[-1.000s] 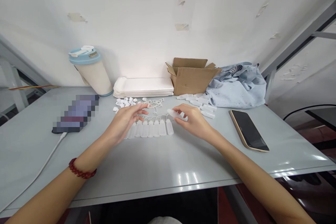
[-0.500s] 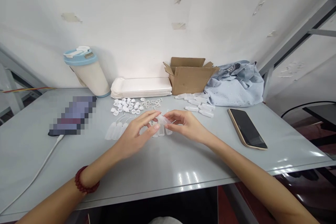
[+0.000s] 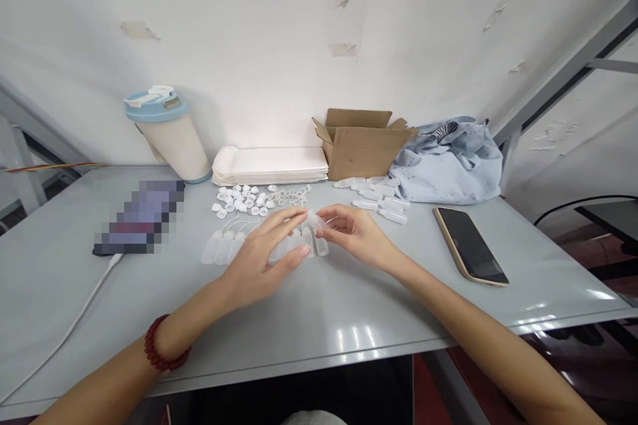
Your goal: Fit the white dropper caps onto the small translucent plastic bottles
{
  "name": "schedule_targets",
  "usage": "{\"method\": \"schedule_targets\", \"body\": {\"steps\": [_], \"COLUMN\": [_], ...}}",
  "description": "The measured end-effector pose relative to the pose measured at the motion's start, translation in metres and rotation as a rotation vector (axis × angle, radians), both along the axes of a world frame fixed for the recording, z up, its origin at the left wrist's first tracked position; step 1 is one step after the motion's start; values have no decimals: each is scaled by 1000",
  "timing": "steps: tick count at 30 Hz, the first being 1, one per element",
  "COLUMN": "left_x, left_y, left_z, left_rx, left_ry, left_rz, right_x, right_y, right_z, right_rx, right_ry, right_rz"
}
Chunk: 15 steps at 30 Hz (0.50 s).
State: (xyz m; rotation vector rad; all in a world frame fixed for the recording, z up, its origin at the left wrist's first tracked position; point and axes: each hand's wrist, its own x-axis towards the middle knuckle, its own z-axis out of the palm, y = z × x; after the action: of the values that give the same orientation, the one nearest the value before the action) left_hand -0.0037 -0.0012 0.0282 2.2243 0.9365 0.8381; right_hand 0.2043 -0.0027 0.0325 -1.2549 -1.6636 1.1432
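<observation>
My right hand (image 3: 357, 232) pinches a small translucent plastic bottle (image 3: 316, 220), which is tilted above a row of similar ones. My left hand (image 3: 262, 252) stretches over the row with its thumb apart from its fingers. Its fingertips reach the upper end of the tilted bottle; whether they touch it I cannot tell. Below the hands another bottle (image 3: 321, 246) stands out at the row's right end. At the left end, bottles (image 3: 219, 247) have thin loops at their tops. The row's middle is partly hidden by my left hand.
White caps (image 3: 243, 200) and thin plastic rings (image 3: 293, 196) lie behind the row. Loose bottles (image 3: 393, 216) rest before a cardboard box (image 3: 361, 153) and blue cloth (image 3: 448, 172). A white stack (image 3: 272, 165), tumbler (image 3: 174, 146), phone (image 3: 471, 246) and blurred-out device (image 3: 142, 219) surround them.
My left thumb has drawn away from the bottles and down slightly, opening the gap to its fingers. My right hand stays around the tilted bottle. The whole view has shifted slightly.
</observation>
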Motion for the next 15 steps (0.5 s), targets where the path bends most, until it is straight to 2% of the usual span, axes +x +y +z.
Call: {"method": "schedule_targets", "body": {"steps": [7, 15], "left_x": [0, 2], "left_y": [0, -1], "left_z": [-6, -10], "left_rx": [147, 198], "left_ry": [59, 75], "left_rz": [-42, -104], "right_x": [0, -1], "right_y": [0, -3], "right_z": [-6, -2], "right_rx": [13, 60], "right_ry": [21, -6], "right_rz": [-2, 8]}}
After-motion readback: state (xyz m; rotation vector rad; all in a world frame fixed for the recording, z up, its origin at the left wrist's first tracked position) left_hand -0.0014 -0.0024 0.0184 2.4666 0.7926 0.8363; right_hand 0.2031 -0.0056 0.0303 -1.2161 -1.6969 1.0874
